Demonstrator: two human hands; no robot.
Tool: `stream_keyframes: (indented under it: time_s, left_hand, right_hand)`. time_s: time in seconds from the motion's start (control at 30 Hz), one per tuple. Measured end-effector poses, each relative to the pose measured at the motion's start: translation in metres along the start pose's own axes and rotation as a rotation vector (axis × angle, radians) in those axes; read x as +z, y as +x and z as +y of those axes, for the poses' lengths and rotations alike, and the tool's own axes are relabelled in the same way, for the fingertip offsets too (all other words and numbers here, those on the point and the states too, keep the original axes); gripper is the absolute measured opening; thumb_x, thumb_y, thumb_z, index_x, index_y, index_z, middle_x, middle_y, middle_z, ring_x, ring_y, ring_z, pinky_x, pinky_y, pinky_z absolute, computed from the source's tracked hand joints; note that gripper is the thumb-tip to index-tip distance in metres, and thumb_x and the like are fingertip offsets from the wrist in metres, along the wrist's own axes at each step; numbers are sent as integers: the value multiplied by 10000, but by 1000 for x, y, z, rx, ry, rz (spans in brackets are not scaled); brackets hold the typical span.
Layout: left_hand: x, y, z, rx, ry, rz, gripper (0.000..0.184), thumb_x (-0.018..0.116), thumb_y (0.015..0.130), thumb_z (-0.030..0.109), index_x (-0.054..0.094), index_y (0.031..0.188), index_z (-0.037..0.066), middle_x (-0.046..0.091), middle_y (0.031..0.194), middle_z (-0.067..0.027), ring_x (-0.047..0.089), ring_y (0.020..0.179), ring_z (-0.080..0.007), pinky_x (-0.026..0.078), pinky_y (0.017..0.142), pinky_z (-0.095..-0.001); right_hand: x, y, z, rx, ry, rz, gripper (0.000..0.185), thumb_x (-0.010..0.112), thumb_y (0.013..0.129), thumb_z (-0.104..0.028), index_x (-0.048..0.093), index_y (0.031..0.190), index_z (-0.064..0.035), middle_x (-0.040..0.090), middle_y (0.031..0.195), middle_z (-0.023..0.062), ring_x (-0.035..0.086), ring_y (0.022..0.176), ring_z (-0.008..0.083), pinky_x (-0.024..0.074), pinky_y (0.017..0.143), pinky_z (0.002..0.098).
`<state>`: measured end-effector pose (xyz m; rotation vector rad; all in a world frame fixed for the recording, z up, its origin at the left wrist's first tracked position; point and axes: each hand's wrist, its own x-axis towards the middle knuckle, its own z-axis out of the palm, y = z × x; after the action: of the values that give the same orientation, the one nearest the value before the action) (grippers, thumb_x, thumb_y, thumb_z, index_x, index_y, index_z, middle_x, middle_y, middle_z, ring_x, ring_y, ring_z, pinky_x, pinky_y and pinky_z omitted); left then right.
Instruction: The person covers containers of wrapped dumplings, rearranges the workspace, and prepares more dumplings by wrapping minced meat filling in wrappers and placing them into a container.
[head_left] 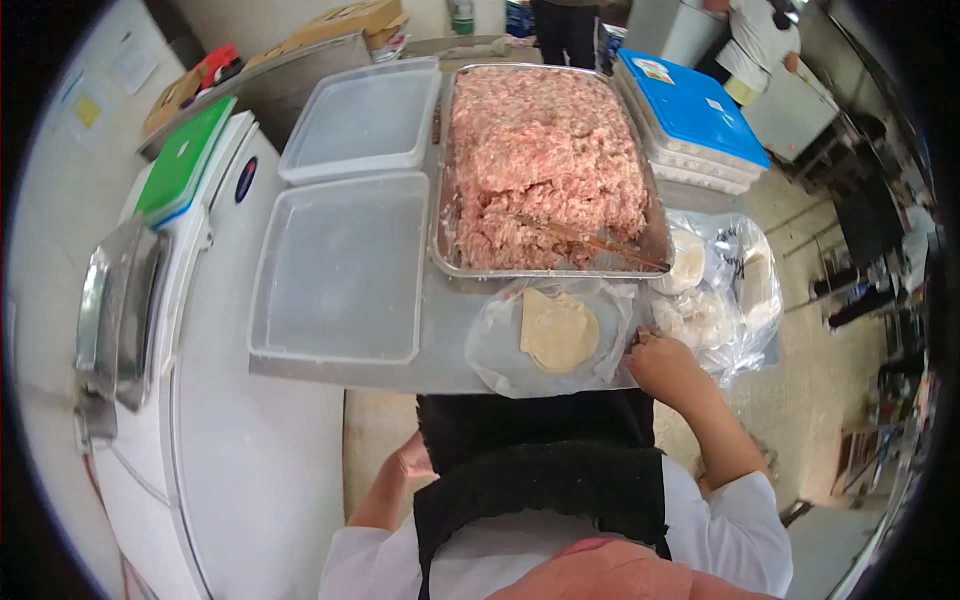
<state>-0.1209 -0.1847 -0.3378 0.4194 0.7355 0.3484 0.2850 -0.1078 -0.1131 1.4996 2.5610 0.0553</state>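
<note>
- The flat dough (561,333) is pale, soft-looking and thin. Most of it is round, but a straight corner pokes out at its upper left.
- It lies on a crinkly, see-through plastic sheet (490,340), near the front edge of the grey table (445,335).
- The right hand (660,362) is at the right edge of the plastic sheet. Its fingers are bent in close together, but I cannot tell if they pinch the plastic.
- The left hand (417,456) is low down, beside the black apron (540,428). I cannot tell if its fingers are open or closed.
- Behind the dough is a shiny metal tray (550,274) with rounded corners. The pink meat (545,140) in it is lumpy and piled high at the back.
- A thin brown stick (612,247) leans from the meat to the tray's front right corner.
- A shiny clear bag (755,262) with white, roundish lumps sits just beside the right hand, so room is tight there.
- A cloudy plastic box (340,265) with straight sides stands on the left. A strip of table shows between it and the plastic sheet.
</note>
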Motion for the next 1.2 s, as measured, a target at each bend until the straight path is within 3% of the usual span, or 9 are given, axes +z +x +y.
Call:
stream_keyframes:
  time_s: [0.1, 0.2, 0.4, 0.5, 0.63, 0.67, 0.8, 0.9, 1.2]
  left_hand:
    - [-54, 18, -37, -159, -62, 60, 816, 384, 882, 706, 425, 1414, 89, 478, 1417, -79, 476, 1282, -272, 402, 1031, -488]
    - [-99, 19, -66, -126, -130, 251, 810, 370, 877, 723, 462, 1389, 102, 518, 1369, -92, 540, 1196, -261, 446, 971, -489]
    - [7, -72, 6, 79, 415, 794, 564, 458, 959, 510, 587, 1191, 12, 650, 1114, -121, 653, 943, -213, 555, 720, -344]
    - [89, -120, 90, 244, 642, 518, 467, 525, 946, 426, 630, 1111, 2, 674, 996, -92, 648, 924, -210, 533, 749, -337]
    - [177, -79, 169, 691, 1016, 264, 214, 626, 914, 183, 660, 1053, 23, 668, 1039, -73, 640, 918, -187, 511, 808, -311]
    - [196, -55, 184, 810, 1146, 207, 187, 633, 906, 143, 656, 1050, 25, 667, 1023, -71, 638, 923, -183, 506, 817, -305]
    - [214, 52, 202, 958, 1483, 150, 312, 712, 820, 233, 651, 1089, 87, 609, 1023, -93, 572, 1007, -247, 451, 889, -345]
    - [212, 79, 187, 1118, 1881, 417, 366, 738, 772, 252, 641, 1085, 90, 591, 1020, -97, 550, 1007, -295, 433, 897, -376]
    - [183, 98, 178, 1118, 1509, 425, 302, 682, 816, 190, 653, 1075, 39, 591, 1068, -152, 540, 1040, -347, 420, 905, -411]
  right_hand:
    - [-1, -4, 4, -39, 64, 15, 144, 605, 772, -146, 697, 722, -48, 659, 767, 137, 655, 822, 270, 536, 727, 370]
    - [10, -8, 6, 68, 167, 16, 216, 597, 833, -211, 690, 739, -41, 662, 836, 147, 649, 866, 291, 528, 762, 385]
    - [7, -20, 20, -51, 310, 112, 269, 566, 883, -275, 672, 803, -41, 661, 912, 138, 643, 869, 312, 524, 748, 409]
    - [-34, -10, 32, -61, 501, -50, 247, 579, 896, -271, 677, 881, -45, 666, 1007, 158, 636, 920, 330, 519, 793, 406]
    - [-71, 42, 44, -147, 375, 552, 210, 628, 862, -200, 668, 980, -30, 672, 963, 161, 632, 906, 355, 512, 794, 416]
    - [-65, 63, 54, -129, 353, 554, 225, 631, 855, -195, 670, 1006, -33, 673, 975, 165, 634, 909, 356, 509, 804, 421]
    - [-19, 124, 78, -143, 392, 370, 288, 631, 831, -204, 659, 1065, -40, 675, 935, 171, 643, 891, 352, 506, 795, 453]
    - [-2, 133, 86, -93, 266, 328, 299, 651, 810, -201, 673, 1068, -52, 675, 948, 185, 643, 900, 360, 502, 797, 467]
    - [-1, 118, 74, 16, 559, 509, 279, 686, 793, -223, 693, 998, -34, 648, 942, 245, 612, 899, 404, 480, 823, 469]
